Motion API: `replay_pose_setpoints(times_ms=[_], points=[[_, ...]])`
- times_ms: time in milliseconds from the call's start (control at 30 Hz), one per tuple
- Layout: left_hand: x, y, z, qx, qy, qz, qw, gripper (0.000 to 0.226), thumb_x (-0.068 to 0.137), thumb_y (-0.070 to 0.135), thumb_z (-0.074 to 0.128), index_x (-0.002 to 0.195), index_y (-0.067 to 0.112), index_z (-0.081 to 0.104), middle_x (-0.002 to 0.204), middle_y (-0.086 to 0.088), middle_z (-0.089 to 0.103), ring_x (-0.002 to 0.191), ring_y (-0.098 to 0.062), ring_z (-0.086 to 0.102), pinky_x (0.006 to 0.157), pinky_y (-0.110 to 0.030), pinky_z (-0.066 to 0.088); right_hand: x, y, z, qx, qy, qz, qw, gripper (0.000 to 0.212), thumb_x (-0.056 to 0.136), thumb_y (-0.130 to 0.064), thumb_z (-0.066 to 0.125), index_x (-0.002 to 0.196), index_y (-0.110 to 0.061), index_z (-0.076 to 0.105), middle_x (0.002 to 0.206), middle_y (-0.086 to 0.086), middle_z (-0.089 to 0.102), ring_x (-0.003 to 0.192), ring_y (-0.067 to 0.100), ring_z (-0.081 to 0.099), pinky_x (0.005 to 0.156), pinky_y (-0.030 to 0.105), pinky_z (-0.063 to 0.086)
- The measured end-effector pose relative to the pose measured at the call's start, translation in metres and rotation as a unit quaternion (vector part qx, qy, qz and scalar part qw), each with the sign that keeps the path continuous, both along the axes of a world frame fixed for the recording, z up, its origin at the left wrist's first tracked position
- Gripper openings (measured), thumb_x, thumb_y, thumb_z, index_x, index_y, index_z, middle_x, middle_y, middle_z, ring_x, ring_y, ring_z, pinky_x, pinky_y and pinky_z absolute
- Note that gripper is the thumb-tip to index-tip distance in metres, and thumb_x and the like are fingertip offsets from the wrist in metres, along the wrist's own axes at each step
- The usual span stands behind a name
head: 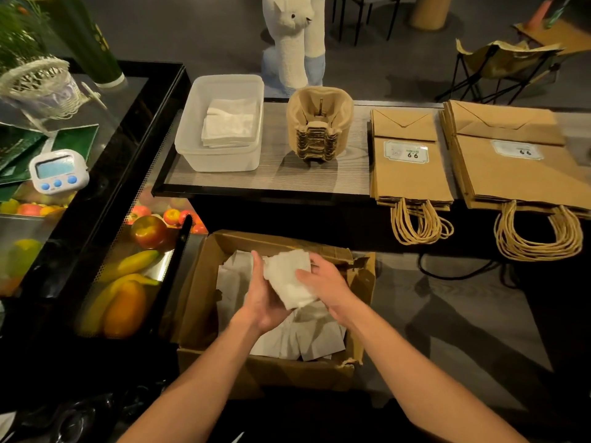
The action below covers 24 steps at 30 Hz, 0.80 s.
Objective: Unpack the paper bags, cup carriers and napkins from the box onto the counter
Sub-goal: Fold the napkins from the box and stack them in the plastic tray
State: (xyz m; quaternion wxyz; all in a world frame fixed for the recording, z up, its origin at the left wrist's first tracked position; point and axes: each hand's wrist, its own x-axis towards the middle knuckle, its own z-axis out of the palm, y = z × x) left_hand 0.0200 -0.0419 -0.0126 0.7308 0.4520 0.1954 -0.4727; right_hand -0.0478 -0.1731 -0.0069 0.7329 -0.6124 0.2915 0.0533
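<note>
Over the near box (271,372), the left hand (265,298) and right hand (326,282) grip a napkin wad (289,276), the napkin step, likely next lifted to the far-left plastic tub (198,129) on the counter (345,174).

Left hand (267,302), right hand (323,282) forward, together gripping napkins (287,273).

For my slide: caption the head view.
Left hand and right hand hold napkins over the box; bags and carriers sit on the counter.

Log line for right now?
left hand: holds napkin stack | right hand: holds same stack | where: over box | counter: paper bags, cup carriers, napkin tub
</note>
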Motion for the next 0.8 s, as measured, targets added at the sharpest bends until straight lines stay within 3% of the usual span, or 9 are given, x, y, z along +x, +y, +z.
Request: replay_pose_setpoints(times_ms=[100, 200, 267, 367, 433, 533, 667, 733, 800], points=[[-0.006, 0.002, -0.002, -0.031, 0.016, -0.006, 0.999, 0.093, 0.083, 0.089, 0.032, 0.122, 0.016, 0.075, 0.131, -0.018, 0.068, 0.118, -0.037, 0.067, 0.106, -0.052, 0.048, -0.002, 0.014, -0.005, -0.105, -0.008, 0.008, 0.994, 0.050, 0.099, -0.019, 0.063, 0.146, -0.028, 0.047, 0.132, -0.007, 0.062, 0.120, 0.012, 0.061, 0.082, 0.023, 0.058], [-0.010, 0.005, -0.003, -0.027, -0.006, -0.030, 0.999, 0.063, 0.097, 0.065, 0.043, 0.132, 0.016, 0.064, 0.124, -0.015, 0.072, 0.110, -0.032, 0.071, 0.100, -0.048, 0.051, -0.008, 0.017, -0.006, -0.133, 0.003, 0.052, 0.990, 0.060, 0.103, -0.026, 0.057, 0.156, -0.032, 0.032, 0.152, -0.013, 0.040, 0.140, 0.010, 0.039, 0.109, 0.032, 0.043], [-0.009, 0.006, -0.004, -0.014, -0.014, -0.067, 0.998, 0.046, 0.101, 0.043, 0.050, 0.133, 0.013, 0.063, 0.121, -0.017, 0.072, 0.103, -0.031, 0.072, 0.090, -0.044, 0.054, -0.009, 0.018, -0.008, -0.180, 0.008, 0.110, 0.977, 0.056, 0.106, -0.032, 0.049, 0.157, -0.037, 0.026, 0.153, -0.016, 0.031, 0.144, 0.010, 0.030, 0.116, 0.035, 0.034], [-0.006, 0.008, -0.008, 0.004, -0.006, -0.088, 0.996, 0.042, 0.102, 0.033, 0.049, 0.131, 0.007, 0.064, 0.112, -0.018, 0.073, 0.094, -0.031, 0.070, 0.085, -0.043, 0.053, -0.008, 0.007, -0.009, -0.192, 0.015, 0.027, 0.981, 0.043, 0.107, -0.024, 0.044, 0.148, -0.036, 0.042, 0.138, -0.017, 0.047, 0.120, 0.010, 0.056, 0.094, 0.033, 0.055], [-0.003, 0.014, -0.015, 0.000, 0.006, -0.063, 0.998, 0.039, 0.099, 0.029, 0.049, 0.127, 0.006, 0.064, 0.105, -0.017, 0.070, 0.093, -0.030, 0.068, 0.086, -0.043, 0.052, -0.009, -0.005, -0.017, -0.200, 0.053, -0.011, 0.978, 0.032, 0.106, -0.017, 0.047, 0.134, -0.031, 0.055, 0.130, -0.007, 0.058, 0.099, 0.004, 0.059, 0.071, 0.020, 0.049], [0.001, 0.024, -0.025, 0.002, 0.012, -0.039, 0.999, 0.030, 0.096, 0.021, 0.051, 0.120, 0.008, 0.064, 0.096, -0.014, 0.065, 0.089, -0.029, 0.069, 0.083, -0.040, 0.054, -0.023, -0.018, -0.034, -0.313, 0.141, 0.113, 0.932, 0.033, 0.101, -0.018, 0.058, 0.132, -0.030, 0.055, 0.136, -0.005, 0.055, 0.111, 0.011, 0.056, 0.081, 0.024, 0.049], [0.004, 0.031, -0.034, 0.054, 0.009, -0.036, 0.998, 0.027, 0.096, 0.017, 0.053, 0.119, 0.007, 0.064, 0.089, -0.012, 0.065, 0.084, -0.026, 0.071, 0.079, -0.039, 0.056, -0.038, -0.010, -0.059, -0.429, 0.195, 0.305, 0.827, 0.084, 0.087, -0.024, 0.075, 0.154, -0.030, 0.025, 0.161, -0.001, 0.020, 0.148, 0.027, 0.021, 0.120, 0.045, 0.028], [0.004, 0.033, -0.038, 0.076, 0.011, -0.044, 0.996, 0.026, 0.098, 0.018, 0.053, 0.118, 0.008, 0.065, 0.091, -0.013, 0.067, 0.084, -0.027, 0.073, 0.079, -0.038, 0.058, -0.037, -0.004, -0.067, -0.478, 0.185, 0.301, 0.804, 0.082, 0.087, -0.016, 0.072, 0.154, -0.029, 0.026, 0.162, 0.001, 0.015, 0.149, 0.028, 0.015, 0.121, 0.045, 0.022], [0.003, 0.035, -0.042, 0.085, 0.014, -0.052, 0.995, 0.026, 0.098, 0.019, 0.054, 0.119, 0.008, 0.066, 0.091, -0.014, 0.068, 0.086, -0.029, 0.073, 0.090, -0.042, 0.054, -0.035, -0.003, -0.071, -0.495, 0.168, 0.267, 0.809, 0.058, 0.094, -0.013, 0.060, 0.147, -0.028, 0.041, 0.157, 0.001, 0.025, 0.143, 0.028, 0.026, 0.118, 0.044, 0.027]])
